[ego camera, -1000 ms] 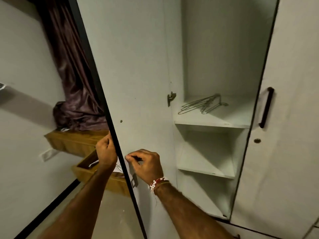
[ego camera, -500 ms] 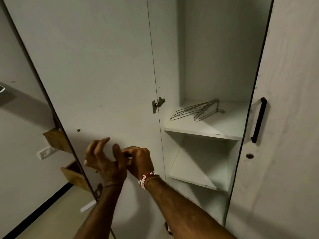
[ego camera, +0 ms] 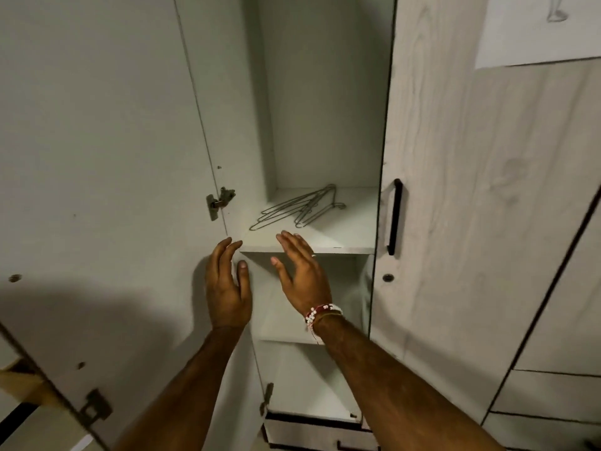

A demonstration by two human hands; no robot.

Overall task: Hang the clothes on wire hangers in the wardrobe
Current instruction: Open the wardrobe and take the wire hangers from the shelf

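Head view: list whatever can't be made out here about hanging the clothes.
All in the head view:
- Clothes: none in frame; their place is unknown.
- Rail: the wardrobe top is cut off by the upper edge.
- Wire hangers: overlapping in a pile, count unclear.
- Middle shelf: partly behind the right hand.

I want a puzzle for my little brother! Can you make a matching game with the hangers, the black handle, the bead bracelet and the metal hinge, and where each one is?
Things:
1. wire hangers
2. black handle
3. bead bracelet
4. metal hinge

Places:
A. on the closed door
B. where the open door meets the wardrobe side
C. lying flat on the shelf
D. around the wrist of the right hand

Pairs: 1-C, 2-A, 3-D, 4-B
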